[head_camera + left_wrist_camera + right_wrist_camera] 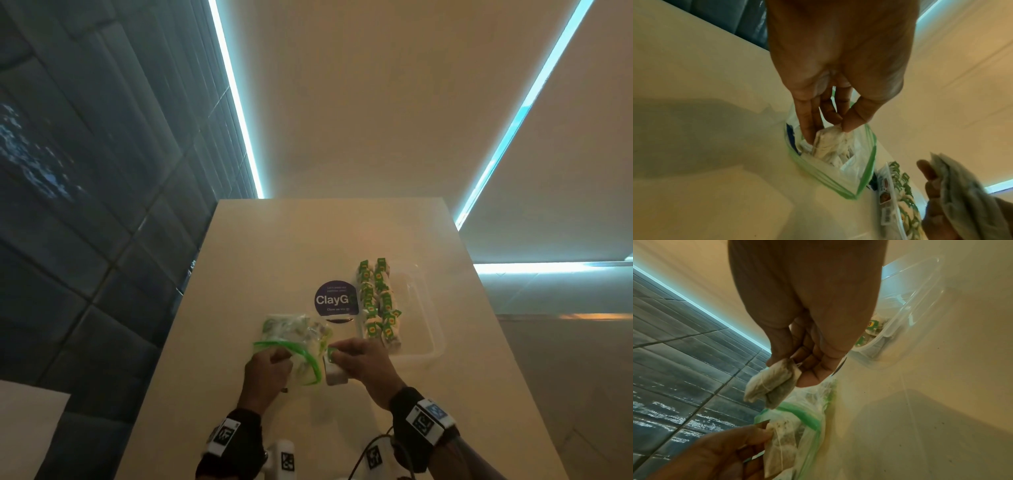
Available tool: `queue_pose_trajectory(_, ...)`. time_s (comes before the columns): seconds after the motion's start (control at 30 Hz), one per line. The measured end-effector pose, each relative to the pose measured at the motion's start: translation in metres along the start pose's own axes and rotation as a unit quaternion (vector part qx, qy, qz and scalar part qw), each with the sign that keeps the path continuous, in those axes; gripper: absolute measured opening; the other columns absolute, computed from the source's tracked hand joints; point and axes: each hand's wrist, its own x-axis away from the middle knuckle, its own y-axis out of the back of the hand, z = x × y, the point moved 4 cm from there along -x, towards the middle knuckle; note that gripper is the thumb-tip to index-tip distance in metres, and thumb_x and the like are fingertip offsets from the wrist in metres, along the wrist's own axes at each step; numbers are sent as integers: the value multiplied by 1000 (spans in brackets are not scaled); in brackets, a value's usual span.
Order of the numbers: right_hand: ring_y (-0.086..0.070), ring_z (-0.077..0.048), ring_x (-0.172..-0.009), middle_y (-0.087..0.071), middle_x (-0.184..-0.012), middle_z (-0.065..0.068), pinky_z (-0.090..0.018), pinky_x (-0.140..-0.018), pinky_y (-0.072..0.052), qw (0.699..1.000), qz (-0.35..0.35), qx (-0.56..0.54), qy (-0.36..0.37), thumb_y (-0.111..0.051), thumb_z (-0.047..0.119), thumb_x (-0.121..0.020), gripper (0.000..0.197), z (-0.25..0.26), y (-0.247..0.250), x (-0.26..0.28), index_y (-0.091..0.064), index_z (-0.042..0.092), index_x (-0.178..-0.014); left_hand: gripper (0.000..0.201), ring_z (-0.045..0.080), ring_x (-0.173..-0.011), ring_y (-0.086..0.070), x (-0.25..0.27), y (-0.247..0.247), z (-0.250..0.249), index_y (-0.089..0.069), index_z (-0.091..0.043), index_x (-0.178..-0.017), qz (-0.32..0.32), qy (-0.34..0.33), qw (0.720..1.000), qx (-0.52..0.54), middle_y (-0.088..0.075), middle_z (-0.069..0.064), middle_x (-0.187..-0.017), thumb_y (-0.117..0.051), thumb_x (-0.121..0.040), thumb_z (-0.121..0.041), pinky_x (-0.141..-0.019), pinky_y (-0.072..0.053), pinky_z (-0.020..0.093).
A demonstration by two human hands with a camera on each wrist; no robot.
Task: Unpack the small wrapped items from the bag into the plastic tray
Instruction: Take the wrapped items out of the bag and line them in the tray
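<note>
Head view: zip bag (294, 337), clear with green seal, lower centre on the table (260, 260); left hand (265, 371) reaches into its mouth. Right hand (363, 359) beside it pinches a wrapped item (334, 368). Plastic tray (423, 337), right of centre, holds rows of green-tagged items (378, 301). Purple round sticker (334, 298) between bag and tray.

Left wrist view: fingers (807, 123) and thumb curled onto a wrapped piece (828, 144) inside the bag.

Right wrist view: thumb and fingers (816, 369) grip the item, centre; tray at upper right.
</note>
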Motion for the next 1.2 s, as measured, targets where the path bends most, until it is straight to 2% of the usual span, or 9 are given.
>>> queue_pose_trajectory(0.2,-68,-33,-99,-71,-104,-18,-39,-82,-60,1000,8,17,-6,-67,5,-87,18,-1,-2,1,-69,-1,-104,12,18,-81,-68,-3,-3,17,-70,-23,-78,0,49,997,55,-72,0,-85,-73,-79,-11,-70,-56,29)
queue_pose_trajectory(0.33,-68,-30,-97,-70,-106,-18,-40,-84,-58,998,37,49,-32,-67,5,-87,18,-7,-9,3,-70,2,-105,11,30,-84,-70,-3,-7,29,-73,-16,-82,21,96,986,131,-73,11,-89,-73,-73,-8,-75,-60,48)
queue_pose_trajectory(0.47,-66,-31,-85,-68,-107,-27,-50,-86,-57,982,102,142,-70,-71,5,-83,34,-22,-30,0,-67,7,-116,13,33,-86,-70,1,-14,25,-67,-5,-94,41,108,971,208,-72,18,-94,-63,-83,1,-65,-59,37)
queue_pose_trajectory(0.53,-64,-25,-78,-70,-98,-22,-42,-82,-58,975,124,164,-82,-72,6,-80,42,-25,-39,-1,-65,6,-122,14,31,-88,-70,5,-16,19,-66,-5,-99,55,105,966,231,-72,16,-96,-61,-86,-1,-64,-57,33)
queue_pose_trajectory(0.63,-62,-18,-73,-67,-84,-10,-34,-71,-55,972,134,174,-81,-69,6,-81,32,-23,-45,-2,-71,9,-113,15,27,-89,-71,9,-20,15,-66,-8,-101,79,94,962,245,-72,13,-97,-62,-88,-3,-62,-55,27)
queue_pose_trajectory(0.77,-64,-25,-79,-70,-92,-18,-48,-81,-56,978,90,177,-58,-70,6,-80,20,-23,-41,-4,-75,7,-99,19,23,-92,-70,12,-25,11,-71,-13,-97,102,44,968,225,-74,11,-98,-62,-88,2,-71,-58,30)
queue_pose_trajectory(0.87,-65,-22,-79,-71,-92,-16,-47,-81,-57,986,60,146,-57,-69,3,-82,12,-26,-37,-4,-76,6,-91,22,24,-91,-69,11,-25,11,-71,-19,-94,85,15,979,183,-73,10,-96,-68,-83,1,-73,-59,31)
queue_pose_trajectory(1.0,-66,-28,-82,-70,-91,-17,-54,-83,-55,993,60,69,-78,-65,-3,-85,14,-28,-34,-4,-76,1,-93,20,19,-91,-68,11,-25,12,-70,-17,-100,84,51,974,204,-72,4,-100,-75,-82,-11,-66,-55,27)
queue_pose_trajectory(1.2,-68,-23,-82,-70,-94,-14,-33,-68,-58,993,82,16,-88,-61,-4,-88,20,-25,-30,0,-70,-4,-106,22,18,-88,-69,10,-25,10,-70,-11,-101,106,77,960,249,-73,7,-99,-77,-80,-12,-63,-54,24)
